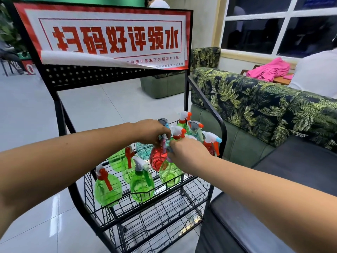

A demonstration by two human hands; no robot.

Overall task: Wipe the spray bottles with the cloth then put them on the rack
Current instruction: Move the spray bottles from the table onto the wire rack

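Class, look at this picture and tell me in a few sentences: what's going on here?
A person reaches both hands into the top basket of a black wire rack. The left hand grips the sprayer top of a red bottle. The right hand meets it there, but its grip is hidden. Several green bottles and others stand in that basket. No cloth shows in either hand; a pink cloth lies behind the sofa.

Even indoor light was bright, with soft shadows and pale glare on the floor (23, 110) — the windows (253, 35) were dark. Wide-angle distortion bowed the rack (186, 92) and stretched the edges, where detail went slightly soft.
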